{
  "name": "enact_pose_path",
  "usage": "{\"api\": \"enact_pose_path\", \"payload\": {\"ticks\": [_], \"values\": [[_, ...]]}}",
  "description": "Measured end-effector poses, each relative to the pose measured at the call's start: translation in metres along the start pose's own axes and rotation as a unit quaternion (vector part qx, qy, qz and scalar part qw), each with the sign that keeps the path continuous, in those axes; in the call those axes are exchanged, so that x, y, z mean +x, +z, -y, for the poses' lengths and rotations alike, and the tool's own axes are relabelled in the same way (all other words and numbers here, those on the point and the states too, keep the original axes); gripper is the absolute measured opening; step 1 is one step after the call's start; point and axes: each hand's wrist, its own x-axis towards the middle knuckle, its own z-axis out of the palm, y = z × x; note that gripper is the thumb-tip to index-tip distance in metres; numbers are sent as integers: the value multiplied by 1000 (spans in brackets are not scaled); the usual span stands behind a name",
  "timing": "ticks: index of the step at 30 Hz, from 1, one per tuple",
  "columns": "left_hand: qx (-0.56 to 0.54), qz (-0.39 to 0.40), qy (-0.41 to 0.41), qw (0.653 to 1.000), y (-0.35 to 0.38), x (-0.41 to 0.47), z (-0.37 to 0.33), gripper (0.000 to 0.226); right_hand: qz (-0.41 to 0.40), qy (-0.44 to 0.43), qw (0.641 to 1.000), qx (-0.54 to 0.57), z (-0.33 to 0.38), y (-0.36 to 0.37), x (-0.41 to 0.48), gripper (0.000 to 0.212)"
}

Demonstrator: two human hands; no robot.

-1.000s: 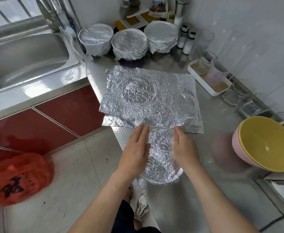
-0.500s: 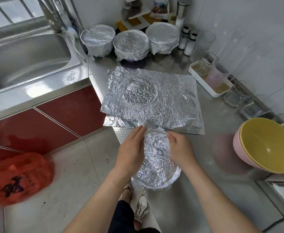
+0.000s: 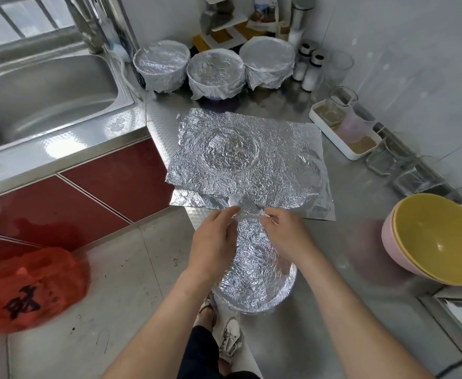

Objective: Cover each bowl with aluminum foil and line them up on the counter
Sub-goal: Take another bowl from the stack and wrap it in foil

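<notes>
**A:** Foil, silvery and finely crinkled, was what you had between your fingers. Your left hand (image 3: 213, 242) and your right hand (image 3: 287, 236) each pinched a flap of it at the far rim of the foil-wrapped bowl (image 3: 254, 277), with the fingertips of both hands nearly meeting.

**B:** You had that round bowl between your wrists, at the near left edge of the brushed steel counter (image 3: 333, 324). I could not tell whether it rested there or you had lifted it.

**A:** Just beyond your fingertips lay the loose foil sheets (image 3: 279, 173), flat and stacked. The top one was wrinkled and carried a pressed circular ring.

**B:** Further back you had three covered bowls in a row against the wall. The left one (image 3: 161, 65) and the middle one (image 3: 215, 73) were wrapped with ragged skirts of foil. The right one (image 3: 268, 64) was smoother on top.

**A:** To your right sat a smooth yellow bowl (image 3: 437, 239), nested in a pink bowl (image 3: 396, 255), well apart from the one you held.

**B:** By the right wall there was a white tray (image 3: 346, 150) holding clear cups. On your left the steel sink (image 3: 46, 88) sat above glossy red cabinet fronts (image 3: 115, 181). A crumpled orange plastic bag (image 3: 30, 288) lay on the floor below.
</notes>
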Motion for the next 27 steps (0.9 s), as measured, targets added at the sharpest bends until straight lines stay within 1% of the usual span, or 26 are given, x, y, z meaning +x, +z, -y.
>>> {"api": "enact_pose_path", "payload": {"ticks": [3,6,12,14,17,19,21,23,27], "values": [[-11,5,9,1000,0,2,-2,36,-31,-27,999,-29,1,6,-2,30],[-8,12,12,1000,2,2,2,35,-51,-44,997,-25,-3,11,-2,25],[-9,65,-3,998,2,10,6,36,-61,-46,996,-34,-9,17,1,22],[6,53,17,998,2,11,7,32,-65,-48,996,-31,-8,15,-1,21],[73,34,65,995,0,13,8,25,-66,-44,997,-25,-8,14,-4,22],[99,56,112,987,-6,18,6,23,-68,-39,997,-14,-12,14,-7,22],[101,99,142,980,-14,24,2,22,-70,-36,997,-1,-15,14,-9,21],[100,128,136,977,-20,27,-1,19,-67,-33,997,5,-17,13,-10,21],[86,115,135,980,-22,25,-4,18,-72,-37,996,21,-18,8,-13,19]]}}
